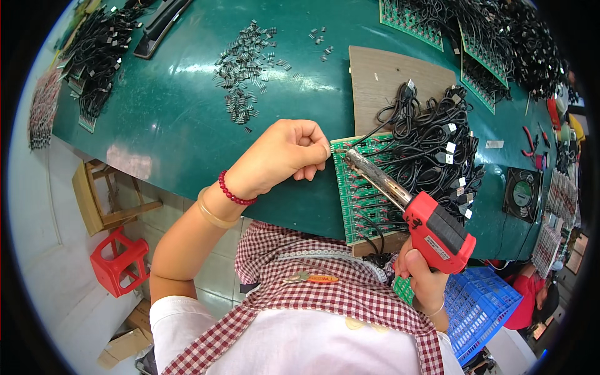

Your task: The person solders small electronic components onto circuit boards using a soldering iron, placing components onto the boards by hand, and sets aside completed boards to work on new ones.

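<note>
Circuit board on wooden board; cables right.

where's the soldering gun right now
In the head view, right of centre: the soldering gun is in the right hand, its tip at the upper left of the green board, black cables beside it.

Pale wall, tiled floor, wooden stool, red plastic stool

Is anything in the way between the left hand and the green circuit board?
Nothing visible: the left hand is at the upper-left corner of the green circuit board. The red-and-black soldering gun points in from the right.
</note>
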The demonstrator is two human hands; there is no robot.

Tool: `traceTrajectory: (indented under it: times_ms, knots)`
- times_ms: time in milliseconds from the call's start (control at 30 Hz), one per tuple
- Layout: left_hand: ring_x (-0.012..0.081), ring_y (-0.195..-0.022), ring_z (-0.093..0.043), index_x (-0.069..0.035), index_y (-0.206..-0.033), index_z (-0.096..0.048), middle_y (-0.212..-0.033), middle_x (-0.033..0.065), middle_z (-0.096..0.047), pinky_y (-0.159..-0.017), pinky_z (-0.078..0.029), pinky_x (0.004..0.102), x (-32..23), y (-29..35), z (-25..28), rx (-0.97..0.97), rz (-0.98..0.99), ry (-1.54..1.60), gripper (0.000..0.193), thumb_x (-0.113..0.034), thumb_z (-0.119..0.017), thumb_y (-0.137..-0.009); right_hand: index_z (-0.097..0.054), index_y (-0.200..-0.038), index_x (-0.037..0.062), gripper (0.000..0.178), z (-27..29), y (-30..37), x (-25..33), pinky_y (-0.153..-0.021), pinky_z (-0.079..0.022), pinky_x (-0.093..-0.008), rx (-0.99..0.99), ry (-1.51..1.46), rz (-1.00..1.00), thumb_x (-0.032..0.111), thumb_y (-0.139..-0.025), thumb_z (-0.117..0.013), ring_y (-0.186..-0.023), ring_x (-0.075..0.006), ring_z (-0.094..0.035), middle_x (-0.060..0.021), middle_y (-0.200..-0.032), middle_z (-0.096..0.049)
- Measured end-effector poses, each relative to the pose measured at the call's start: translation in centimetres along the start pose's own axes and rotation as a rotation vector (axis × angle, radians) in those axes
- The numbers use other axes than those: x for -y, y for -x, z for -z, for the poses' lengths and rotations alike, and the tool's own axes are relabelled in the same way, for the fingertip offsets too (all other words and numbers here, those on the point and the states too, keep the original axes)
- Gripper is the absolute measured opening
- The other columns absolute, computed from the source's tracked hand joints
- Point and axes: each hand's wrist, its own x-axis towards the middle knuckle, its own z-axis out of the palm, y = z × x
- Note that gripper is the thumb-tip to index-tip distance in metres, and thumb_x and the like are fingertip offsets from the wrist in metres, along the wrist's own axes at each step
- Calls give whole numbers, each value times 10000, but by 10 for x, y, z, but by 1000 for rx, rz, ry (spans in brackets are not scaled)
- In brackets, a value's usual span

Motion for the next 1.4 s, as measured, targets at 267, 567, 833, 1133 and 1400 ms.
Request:
traceTrajectory:
  times_ms: [267, 567, 833, 1133, 1400]
  knots:
    - [33, -524, -496, -19, -788, -558, -669, 16, -562, -459, -381, 164, 0, 0, -1, 0, -11, 0, 88, -92, -551, -836, -468, -1057, -43, 301, -4, 4, 7, -441, -382, -248, -107, -107, -76, 131, -837, -576, -455, -110, -427, -64, -566, -466]
    - [38, -528, -505, -25, -791, -564, -662, 16, -566, -460, -386, 168, -4, 1, 2, 18, -1, -64, 111, -122, -577, -844, -457, -1054, -39, 299, -3, 3, 9, -444, -378, -252, -57, -99, -68, 129, -836, -574, -441, -114, -414, -65, -563, -464]
    - [294, -721, -583, 19, -850, -537, -747, 123, -582, -656, -467, 367, -26, -36, 47, -731, -647, -1273, 147, -92, -612, -789, -484, -1066, -57, 281, 3, 6, 8, -467, -407, -254, -103, -261, -118, -10, -802, -568, -504, -121, -493, -73, -644, -534]
    - [331, -745, -575, -13, -868, -525, -805, 132, -594, -653, -458, 390, -27, -43, 53, -757, -557, -1373, 155, -101, -619, -782, -426, -1063, -29, 308, -1, 3, 13, -416, -358, -249, -172, -194, 40, 164, -857, -548, -416, -102, -382, -62, -541, -438]
    - [304, -745, -582, -22, -824, -539, -763, 139, -594, -645, -457, 391, -29, -44, 57, -577, -529, -1420, 111, -100, -607, -786, -429, -1058, -32, 288, 1, 3, 15, -404, -345, -248, -161, -279, 77, 159, -861, -518, -413, -97, -371, -51, -538, -422]
